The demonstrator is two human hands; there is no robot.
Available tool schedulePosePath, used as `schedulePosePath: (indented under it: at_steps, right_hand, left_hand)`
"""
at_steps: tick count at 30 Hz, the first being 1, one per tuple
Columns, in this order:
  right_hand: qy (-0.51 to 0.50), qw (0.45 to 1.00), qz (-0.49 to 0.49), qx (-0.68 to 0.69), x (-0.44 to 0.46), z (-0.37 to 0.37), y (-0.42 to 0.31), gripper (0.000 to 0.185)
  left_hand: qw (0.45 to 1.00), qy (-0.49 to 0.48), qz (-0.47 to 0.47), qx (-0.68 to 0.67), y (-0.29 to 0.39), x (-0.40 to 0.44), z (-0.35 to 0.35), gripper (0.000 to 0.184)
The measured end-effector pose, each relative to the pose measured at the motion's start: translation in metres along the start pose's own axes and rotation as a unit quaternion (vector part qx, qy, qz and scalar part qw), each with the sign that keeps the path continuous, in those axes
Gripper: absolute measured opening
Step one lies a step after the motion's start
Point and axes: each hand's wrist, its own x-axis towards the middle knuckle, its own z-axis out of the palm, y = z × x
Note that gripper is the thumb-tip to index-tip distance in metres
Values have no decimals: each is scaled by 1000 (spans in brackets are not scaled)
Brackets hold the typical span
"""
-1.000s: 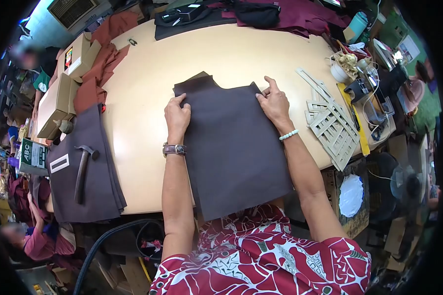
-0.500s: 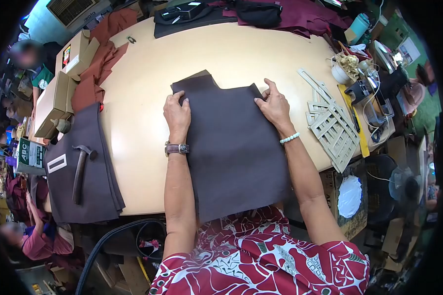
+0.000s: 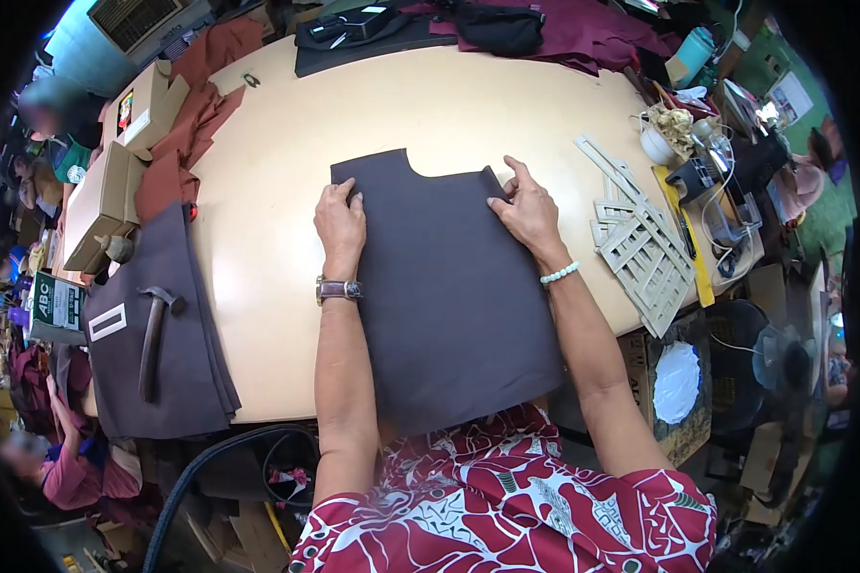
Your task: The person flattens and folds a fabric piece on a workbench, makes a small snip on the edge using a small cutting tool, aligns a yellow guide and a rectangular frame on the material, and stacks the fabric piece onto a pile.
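Observation:
A dark brown sheet of leather-like material (image 3: pixel 459 296), with a curved notch cut into its top edge, lies in front of me. Its lower end hangs over the table edge against my shirt. My left hand (image 3: pixel 340 224) grips the upper left edge, thumb on top and fingers curled at the side. On the upper right edge, my right hand (image 3: pixel 527 210) pinches the sheet between thumb and fingers, with the index finger stretched forward. Whether there is more than one layer cannot be made out.
Left on the table (image 3: pixel 268 210), a hammer (image 3: pixel 155 344) and a white rectangular frame (image 3: pixel 107 322) rest on more dark sheets (image 3: pixel 196 372). Slotted templates (image 3: pixel 645 258) and a yellow ruler (image 3: pixel 683 234) lie right. Cardboard boxes (image 3: pixel 100 196) stand left; people are nearby.
A second layer that stuck out behind the sheet's top left corner no longer shows. The top edge now looks even. Both hands keep their hold, nearly in place.

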Motion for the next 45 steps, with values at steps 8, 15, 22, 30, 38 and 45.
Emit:
schedulePosePath:
  at_steps: [8,15,22,30,38,45]
  right_hand:
    - [-4,1000,0,2,-2,0,0,69]
    - [-1,1000,0,-4,-2,1,0,69]
    - [-1,1000,-3,-7,-3,0,-1,68]
    - [10,1000,-28,-7,-6,1,0,67]
    - [18,998,-54,-24,-5,5,4,68]
    - [65,993,-98,-24,-1,10,16,69]
  left_hand:
    - [999,-19,21,28,-4,6,-3,27]
    - [999,-20,17,34,-3,6,-2,27]
    - [999,-17,16,42,-1,6,-1,26]
    - [998,18,14,59,2,3,4,29]
    - [973,-83,190,97,88,-52,24,51]
    - [956,-170,221,87,99,-102,54,76]
